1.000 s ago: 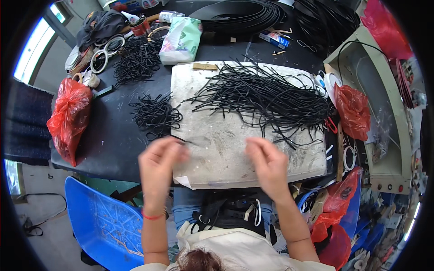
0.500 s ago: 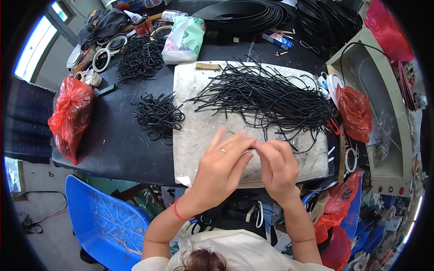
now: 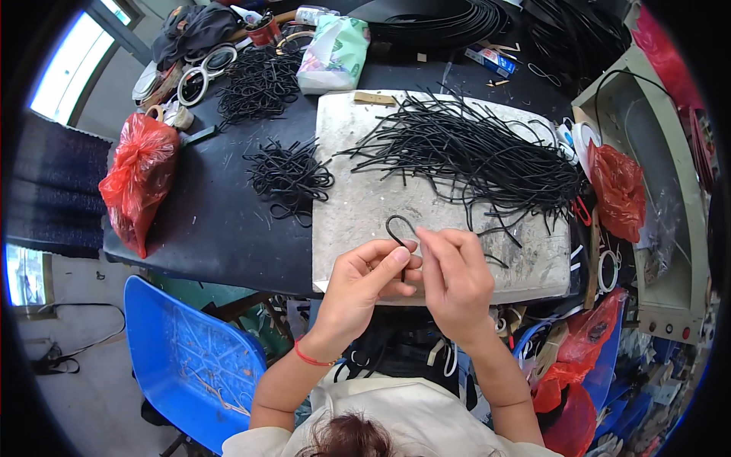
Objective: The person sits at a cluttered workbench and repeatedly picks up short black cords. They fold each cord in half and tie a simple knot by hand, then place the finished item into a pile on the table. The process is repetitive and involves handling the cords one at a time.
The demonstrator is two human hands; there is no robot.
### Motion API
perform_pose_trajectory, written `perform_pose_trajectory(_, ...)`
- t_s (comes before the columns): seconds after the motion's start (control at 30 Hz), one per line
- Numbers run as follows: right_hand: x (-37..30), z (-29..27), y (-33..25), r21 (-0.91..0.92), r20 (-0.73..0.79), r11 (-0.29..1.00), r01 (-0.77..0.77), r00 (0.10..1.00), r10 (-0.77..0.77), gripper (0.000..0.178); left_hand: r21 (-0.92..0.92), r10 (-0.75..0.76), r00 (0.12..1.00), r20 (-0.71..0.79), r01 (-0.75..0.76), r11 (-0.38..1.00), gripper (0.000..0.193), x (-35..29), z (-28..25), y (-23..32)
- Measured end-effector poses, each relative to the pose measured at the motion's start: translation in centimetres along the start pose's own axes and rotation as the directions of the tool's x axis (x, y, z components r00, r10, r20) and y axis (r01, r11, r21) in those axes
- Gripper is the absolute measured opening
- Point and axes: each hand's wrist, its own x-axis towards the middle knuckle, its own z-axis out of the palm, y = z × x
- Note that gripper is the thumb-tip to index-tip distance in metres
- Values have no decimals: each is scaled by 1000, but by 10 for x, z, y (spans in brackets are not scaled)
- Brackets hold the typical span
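A thin black cord [image 3: 389, 226] is bent into a small loop that stands up above my fingers, over the near part of a worn white board [image 3: 358, 213]. My left hand [image 3: 365, 282] pinches one side of it between thumb and fingers, and a short end hangs below the thumb. On the other side, my right hand [image 3: 459, 278] has its fingertips closed on the cord. A large heap of loose black cords [image 3: 472, 152] lies on the board beyond my hands. Left of the board is a smaller pile of looped black cords [image 3: 285, 175].
A red plastic bag [image 3: 139, 179] stands at the table's left edge, another red bag [image 3: 615, 190] at the right. Behind the board are a green-white tissue pack [image 3: 335, 53], more tangled cords [image 3: 255, 84] and a black coil [image 3: 449, 27]. Below left is a blue plastic chair [image 3: 190, 343].
My hands were close together with the cord hardly visible. They have turned, and the cord now shows as a loop between them. The whole view has shifted slightly.
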Motion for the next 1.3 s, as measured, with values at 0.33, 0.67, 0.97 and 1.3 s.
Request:
perform_pose_trajectory(0.33,0,-1,-7,180,174,972,-150,978,119,27,53,146,987,-69,-143,988,17,3,-7,-10)
perform_pose_trajectory(0.67,6,-9,2,-32,133,988,149,981,-144,22,-27,-62,996,67,64,998,17,0,-16,9)
perform_pose_trajectory(0.97,3,-1,1,-27,76,984,174,982,-171,22,157,5,1000,29,-10,988,16,-4,-10,4)
perform_pose_trajectory(1.3,27,-32,-11,-33,313,975,221,929,-200,24,820,342,899,273,-403,407,11,-9,-9,14)
